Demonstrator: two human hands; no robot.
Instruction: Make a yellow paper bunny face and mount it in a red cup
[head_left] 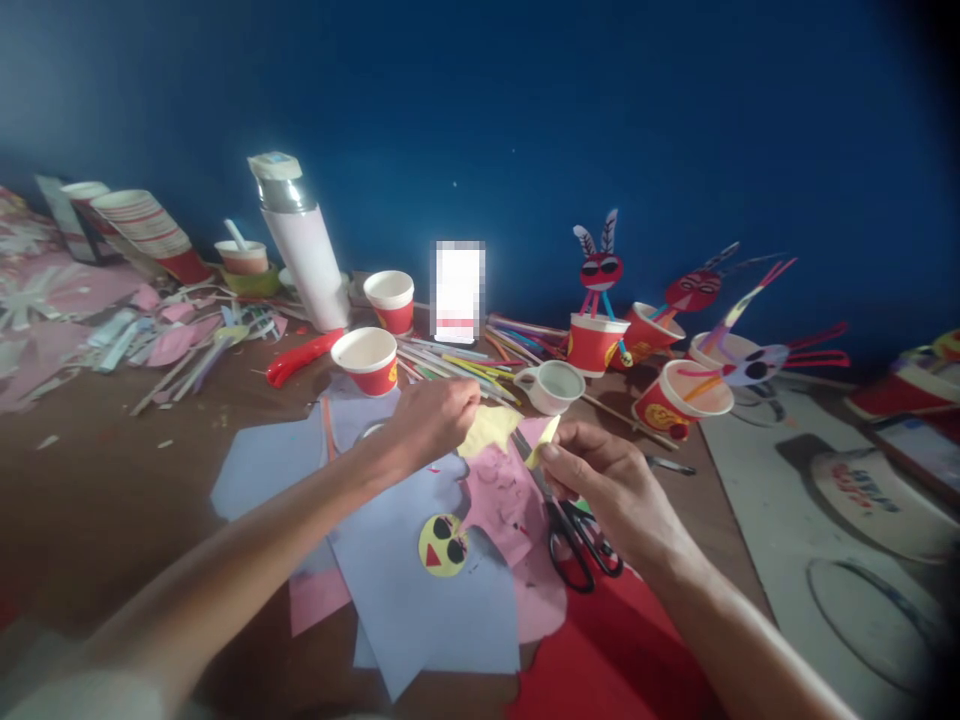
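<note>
My left hand [439, 418] is closed, with a ragged sheet of yellow paper [491, 430] coming out from under its fingers. Between the thumb and fingertips of my right hand [604, 465] is a small curled piece of yellow paper [550, 436]. Black-handled scissors [574, 550] lie just below the right hand, their blades partly over cut pink paper [506, 500]. On the bluish paper sheets [420, 630] rests a yellow paper face [442, 545] with black eyes and a red triangle. A white cup [553, 388] stands beyond both hands.
Red paper cups [365, 362] stand beyond the left hand, near a white bottle [304, 250] and a red tool [304, 358]. Colored sticks [465, 365] lie mid-table. Cup figures [598, 345] stand at right. Paper scraps [180, 335] cover the left; red paper [600, 650] lies in front.
</note>
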